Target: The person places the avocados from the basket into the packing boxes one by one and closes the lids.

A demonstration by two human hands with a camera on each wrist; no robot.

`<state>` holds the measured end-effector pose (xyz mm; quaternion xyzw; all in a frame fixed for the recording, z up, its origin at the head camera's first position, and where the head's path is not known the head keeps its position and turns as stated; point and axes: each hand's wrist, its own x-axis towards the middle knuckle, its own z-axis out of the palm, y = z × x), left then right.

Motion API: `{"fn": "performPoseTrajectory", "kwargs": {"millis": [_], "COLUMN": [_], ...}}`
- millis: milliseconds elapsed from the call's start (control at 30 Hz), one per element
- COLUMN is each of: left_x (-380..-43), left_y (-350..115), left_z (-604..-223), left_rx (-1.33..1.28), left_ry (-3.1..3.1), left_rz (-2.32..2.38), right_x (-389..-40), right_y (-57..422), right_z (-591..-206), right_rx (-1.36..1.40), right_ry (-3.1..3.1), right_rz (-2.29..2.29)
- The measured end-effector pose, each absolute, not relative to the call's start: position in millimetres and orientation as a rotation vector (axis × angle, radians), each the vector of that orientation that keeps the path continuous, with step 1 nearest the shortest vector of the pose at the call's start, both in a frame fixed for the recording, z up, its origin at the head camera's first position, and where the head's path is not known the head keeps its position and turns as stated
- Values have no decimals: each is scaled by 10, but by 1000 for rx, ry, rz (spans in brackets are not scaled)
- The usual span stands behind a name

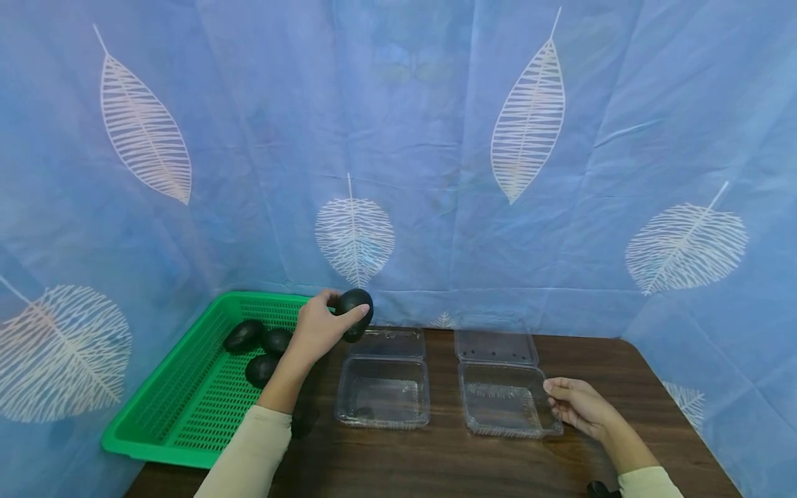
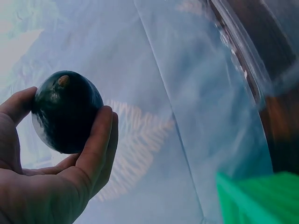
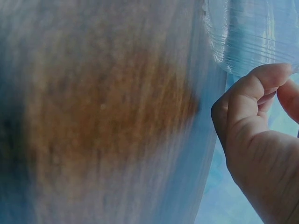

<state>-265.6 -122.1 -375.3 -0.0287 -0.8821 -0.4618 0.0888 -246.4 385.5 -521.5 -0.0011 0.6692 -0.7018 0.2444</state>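
Note:
My left hand grips a dark avocado, raised above the table between the basket and the left clear plastic container. In the left wrist view the thumb and fingers wrap the avocado, its brown stem end facing the camera. My right hand pinches the right-hand rim of the second clear plastic container, thumb against bent index finger. In the right wrist view the fingertips meet right at the edge of this container. Both containers stand with lids folded back.
A green slotted basket stands at the left with several avocados at its far end. Behind the dark wooden table hangs a blue curtain with white leaf prints. A small black object shows near the right sleeve.

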Motion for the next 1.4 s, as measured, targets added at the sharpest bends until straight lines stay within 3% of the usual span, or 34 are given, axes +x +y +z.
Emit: {"fn": "performPoseTrajectory", "kwargs": {"millis": [700,1400], "left_x": [-2612,-2693], "left_y": [-295,600], "left_z": [-3977,-4247], "left_rx": [-343,-372], "left_ry": [-2561,-2841], "left_rz": [-1703,-1663], "right_x": [-2461,-2457], "right_y": [3854,3864], "right_z": [-5239,-5231], "right_rx": [-52,-22], "right_ry": [1765,1824], "right_rz": [-1949,-1927]}}
